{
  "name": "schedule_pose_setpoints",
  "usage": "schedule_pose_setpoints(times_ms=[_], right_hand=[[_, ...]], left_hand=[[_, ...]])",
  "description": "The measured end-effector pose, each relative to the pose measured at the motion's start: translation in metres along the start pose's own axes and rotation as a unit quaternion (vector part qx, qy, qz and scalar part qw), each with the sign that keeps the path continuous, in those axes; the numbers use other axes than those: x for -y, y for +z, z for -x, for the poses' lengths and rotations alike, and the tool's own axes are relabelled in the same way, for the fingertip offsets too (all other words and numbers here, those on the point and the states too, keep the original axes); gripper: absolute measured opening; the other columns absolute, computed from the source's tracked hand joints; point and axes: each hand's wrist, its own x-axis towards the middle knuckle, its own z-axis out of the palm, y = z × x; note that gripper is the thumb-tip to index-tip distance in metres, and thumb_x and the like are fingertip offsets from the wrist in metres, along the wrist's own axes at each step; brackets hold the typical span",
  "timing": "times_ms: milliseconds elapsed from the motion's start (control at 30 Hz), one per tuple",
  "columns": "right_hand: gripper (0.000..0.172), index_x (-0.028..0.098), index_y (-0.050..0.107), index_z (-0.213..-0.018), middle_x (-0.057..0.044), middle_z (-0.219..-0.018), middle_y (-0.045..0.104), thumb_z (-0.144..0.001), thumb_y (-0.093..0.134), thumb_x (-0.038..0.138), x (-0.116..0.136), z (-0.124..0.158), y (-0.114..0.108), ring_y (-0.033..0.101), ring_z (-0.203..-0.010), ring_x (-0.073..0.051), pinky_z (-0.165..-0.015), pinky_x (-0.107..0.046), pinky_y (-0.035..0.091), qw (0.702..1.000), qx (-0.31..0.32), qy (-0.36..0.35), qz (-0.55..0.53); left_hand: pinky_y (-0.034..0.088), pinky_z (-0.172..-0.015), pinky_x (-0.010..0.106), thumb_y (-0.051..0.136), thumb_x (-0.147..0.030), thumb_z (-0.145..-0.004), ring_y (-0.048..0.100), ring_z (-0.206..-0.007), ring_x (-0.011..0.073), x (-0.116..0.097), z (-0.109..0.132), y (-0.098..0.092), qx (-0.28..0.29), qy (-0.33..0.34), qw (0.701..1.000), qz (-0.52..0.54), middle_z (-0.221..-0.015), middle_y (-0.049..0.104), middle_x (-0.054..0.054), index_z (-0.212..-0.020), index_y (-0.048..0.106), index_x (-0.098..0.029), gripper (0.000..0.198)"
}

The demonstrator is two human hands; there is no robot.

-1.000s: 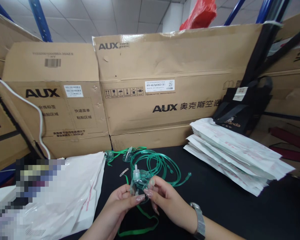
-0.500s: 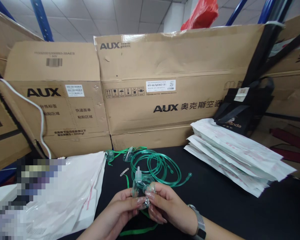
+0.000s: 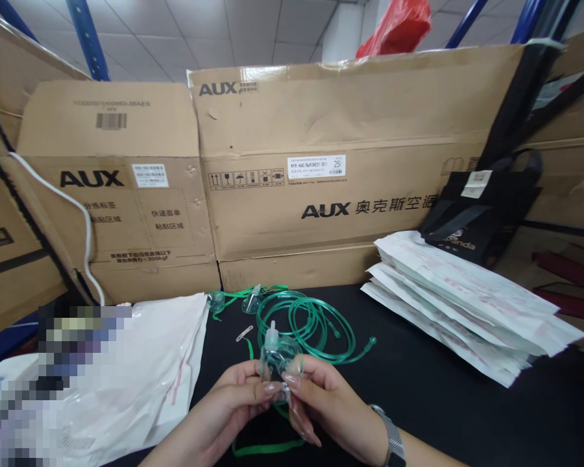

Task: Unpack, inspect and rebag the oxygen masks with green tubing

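A clear, green-tinted oxygen mask is held between my two hands, its pale connector pointing up and away from me. My left hand pinches its left side, the thumb lying along the near edge. On the other side my right hand grips it with thumb and fingers near a small piece at the mask's lower part. Fingers hide much of the mask. A green strap loops below my hands on the black table. Just beyond the mask lies a coil of green tubing.
Further mask parts lie at the back beside a thin metal strip. A white plastic package is at left, a stack of white packages at right. Cardboard boxes wall the back, and a black bag stands behind the stack.
Both hands keep hold of the mask, which has tilted slightly. My right hand's lower fingers have shifted a little. The whole view has moved slightly.
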Motion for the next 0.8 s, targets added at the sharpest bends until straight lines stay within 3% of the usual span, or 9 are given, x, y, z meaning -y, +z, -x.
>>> schedule_pose_setpoints(times_ms=[333,500,667,800], right_hand=[[0.03,0.014,0.046,-0.068,0.006,-0.048,0.05,-0.076,0.057,0.041,-0.001,-0.002,0.001,0.046,-0.035,-0.004,-0.033,-0.015,0.033,1.0,-0.01,0.02,0.009],[0.03,0.014,0.047,-0.069,0.006,-0.046,0.051,-0.076,0.058,0.041,-0.002,-0.003,-0.005,0.046,-0.035,-0.004,-0.032,-0.014,0.032,0.999,-0.015,0.012,0.047],[0.033,0.015,0.046,-0.067,0.006,-0.045,0.051,-0.073,0.059,0.044,-0.004,-0.007,-0.01,0.045,-0.033,-0.004,-0.032,-0.015,0.033,0.995,-0.029,0.004,0.091],[0.036,0.015,0.045,-0.067,0.006,-0.046,0.051,-0.071,0.059,0.048,-0.007,-0.009,-0.012,0.046,-0.034,-0.005,-0.033,-0.015,0.034,0.994,-0.019,0.009,0.111]], left_hand=[[0.038,-0.069,0.025,0.069,-0.018,-0.064,0.056,-0.069,0.0137,-0.003,-0.001,-0.005,-0.022,0.017,0.999,-0.017,-0.072,0.063,0.007,-0.071,0.063,-0.01,0.012],[0.036,-0.06,0.022,0.072,-0.022,-0.061,0.054,-0.059,0.0107,-0.003,-0.002,-0.004,-0.048,0.045,0.997,-0.047,-0.061,0.063,0.003,-0.067,0.06,-0.012,0.016],[0.039,-0.069,0.025,0.075,-0.022,-0.056,0.058,-0.066,0.0135,0.002,-0.006,-0.004,-0.077,0.085,0.991,-0.066,-0.065,0.066,0.002,-0.071,0.059,-0.014,0.024],[0.041,-0.067,0.026,0.077,-0.021,-0.052,0.059,-0.062,0.0142,0.007,-0.009,-0.008,-0.09,0.104,0.987,-0.084,-0.062,0.066,0.001,-0.073,0.057,-0.015,0.03]])
